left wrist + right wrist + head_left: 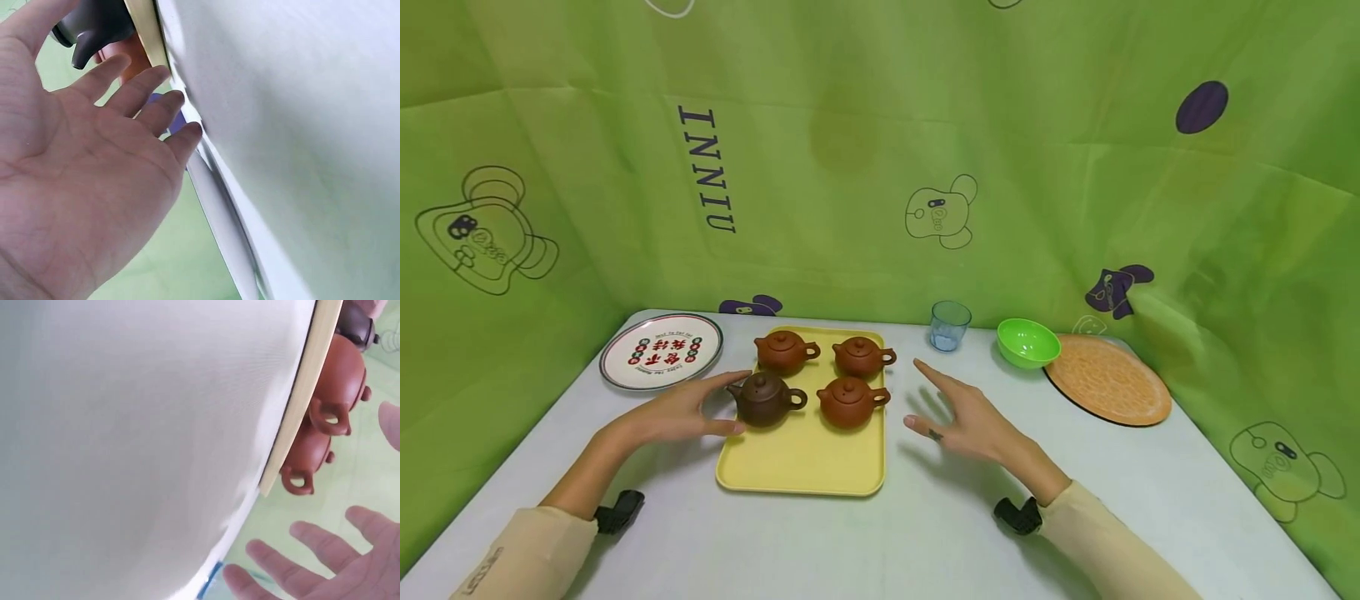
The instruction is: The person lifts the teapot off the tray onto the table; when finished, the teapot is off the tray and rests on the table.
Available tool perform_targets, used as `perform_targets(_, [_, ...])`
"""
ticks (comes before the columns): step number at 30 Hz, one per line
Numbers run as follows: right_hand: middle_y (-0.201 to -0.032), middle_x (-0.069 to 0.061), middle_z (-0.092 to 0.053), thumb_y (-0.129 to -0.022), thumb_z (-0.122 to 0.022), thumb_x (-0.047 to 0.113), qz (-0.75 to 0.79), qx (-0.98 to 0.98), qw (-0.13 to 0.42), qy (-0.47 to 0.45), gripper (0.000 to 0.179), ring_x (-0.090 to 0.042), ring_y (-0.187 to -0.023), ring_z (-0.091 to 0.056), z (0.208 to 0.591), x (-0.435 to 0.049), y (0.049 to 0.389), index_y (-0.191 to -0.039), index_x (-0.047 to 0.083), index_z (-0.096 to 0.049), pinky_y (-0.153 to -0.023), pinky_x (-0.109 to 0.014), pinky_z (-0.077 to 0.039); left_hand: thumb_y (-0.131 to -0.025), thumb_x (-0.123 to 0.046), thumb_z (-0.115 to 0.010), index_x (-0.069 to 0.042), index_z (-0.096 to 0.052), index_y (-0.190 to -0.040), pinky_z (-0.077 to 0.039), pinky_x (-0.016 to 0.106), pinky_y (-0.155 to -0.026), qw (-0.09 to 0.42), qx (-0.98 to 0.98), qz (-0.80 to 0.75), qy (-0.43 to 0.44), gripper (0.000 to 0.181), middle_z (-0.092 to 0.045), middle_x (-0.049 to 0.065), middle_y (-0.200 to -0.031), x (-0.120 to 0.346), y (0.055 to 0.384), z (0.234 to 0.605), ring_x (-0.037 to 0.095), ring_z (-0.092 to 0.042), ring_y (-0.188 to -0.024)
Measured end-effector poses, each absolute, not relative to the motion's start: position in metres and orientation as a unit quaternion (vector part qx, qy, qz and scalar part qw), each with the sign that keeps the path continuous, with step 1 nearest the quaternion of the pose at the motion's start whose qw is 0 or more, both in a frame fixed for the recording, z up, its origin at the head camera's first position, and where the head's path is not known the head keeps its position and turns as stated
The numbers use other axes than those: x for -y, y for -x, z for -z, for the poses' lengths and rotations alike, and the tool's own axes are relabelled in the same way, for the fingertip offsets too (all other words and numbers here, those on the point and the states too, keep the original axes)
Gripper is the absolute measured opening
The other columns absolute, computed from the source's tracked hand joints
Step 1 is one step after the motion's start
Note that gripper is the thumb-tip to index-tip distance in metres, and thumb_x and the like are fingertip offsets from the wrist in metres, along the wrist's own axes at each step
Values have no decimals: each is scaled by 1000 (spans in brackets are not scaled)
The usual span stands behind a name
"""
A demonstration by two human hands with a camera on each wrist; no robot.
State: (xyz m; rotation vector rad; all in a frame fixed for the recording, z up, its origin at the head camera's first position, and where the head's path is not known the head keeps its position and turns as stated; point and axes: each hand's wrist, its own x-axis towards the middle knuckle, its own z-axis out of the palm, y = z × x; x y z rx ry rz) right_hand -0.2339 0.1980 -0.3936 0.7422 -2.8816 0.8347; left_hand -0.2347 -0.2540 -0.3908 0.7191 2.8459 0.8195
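Observation:
Four small teapots share a yellow tray (805,462): a dark brown teapot (763,403) at the left front, a reddish-brown teapot (847,406) beside it, and two more reddish-brown teapots, one at back left (782,353) and one at back right (860,358). My left hand (673,412) is spread at the tray's left side, thumb and fingers parted near the spout of the dark teapot. To the right of the tray, my right hand (966,417) hovers with fingers extended toward the teapot handles, apart from them and holding nothing.
An oval plate (662,352) with red lettering lies at the back left. Toward the back right stand a clear blue glass (950,326), a green bowl (1028,343) and an orange-brown round mat (1108,380). Green printed cloth (850,167) walls in the white table (820,550).

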Motion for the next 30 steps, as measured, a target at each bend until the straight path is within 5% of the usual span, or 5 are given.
perform_targets(8, [-161,-11,-56,-99,-72,48,-310,917,14,-249,78,-39,-130,-69,396,-185,240,-165,24,-39,-111,-60,-54,-87,-46,-84,-6,-42,-161,-40,75,-115,78,-930,-277,-229,94,-47,31,-161,256,241,395,57,-42,-149])
perform_targets(21, [-139,-15,-73,-103,-71,29,-360,899,6,-250,57,-30,-111,-78,398,-169,246,-155,12,-54,-94,-47,-65,-86,-45,-85,-2,-41,-161,-38,76,-116,88,-925,-289,-231,97,-45,34,-160,256,241,397,59,-40,-149])
perform_targets(30, [-129,-13,-78,-103,-70,27,-363,901,6,-238,50,-24,-102,-80,400,-158,251,-149,9,-61,-93,-42,-65,-87,-48,-83,-3,-37,-163,-33,77,-119,126,-926,-287,-209,100,-28,39,-167,256,242,394,62,-30,-153])
